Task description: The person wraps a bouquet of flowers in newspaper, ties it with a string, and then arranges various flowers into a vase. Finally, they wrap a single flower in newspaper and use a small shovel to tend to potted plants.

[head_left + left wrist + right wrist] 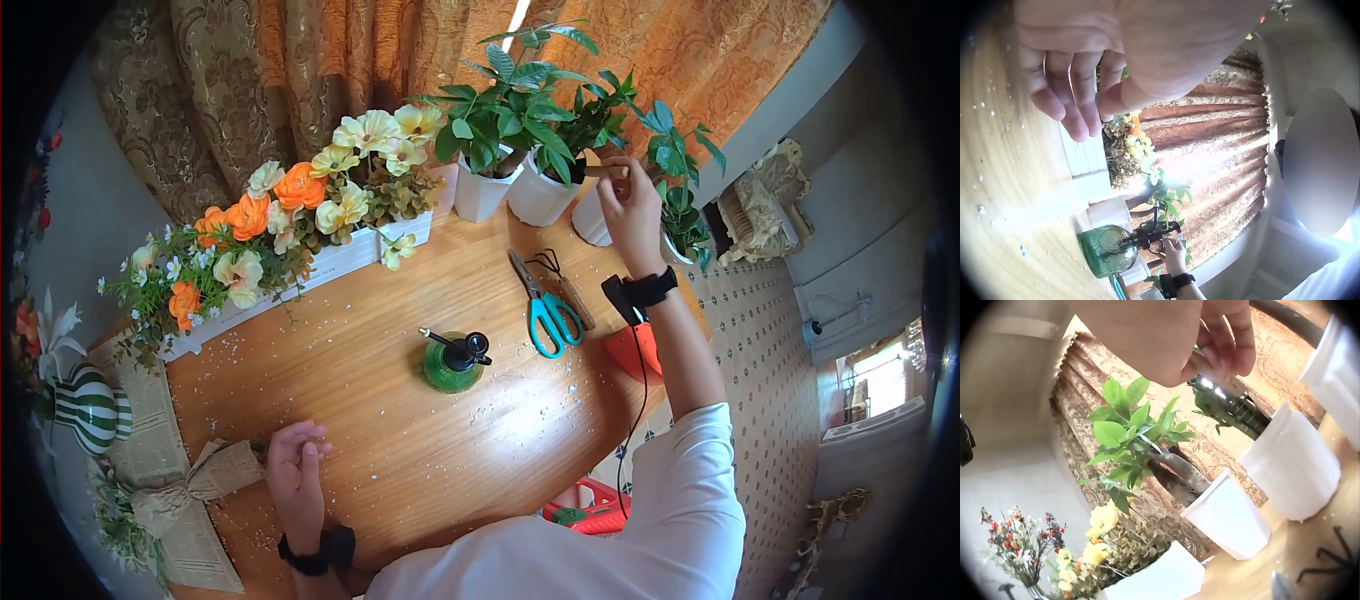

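My right hand [634, 212] pinches the wooden handle [1230, 384] of a small garden tool, its shiny dark metal end pointing down toward a white pot [1297, 469]. That pot holds a leafy plant and stands second from the left in the head view. Beside it are another white potted plant [484, 192] and a third white pot [590, 218], partly behind the hand. Low over the table's near left, my left hand [297, 478] holds nothing, its fingers loosely bent. A green spray bottle [452, 365] stands mid-table.
Teal-handled scissors [548, 318] and a small wooden-handled rake [570, 295] lie right of the bottle. A white planter of artificial flowers [340, 260] lines the back left. Near the right edge sits a red container [632, 352]. White granules dot the wooden table [300, 365].
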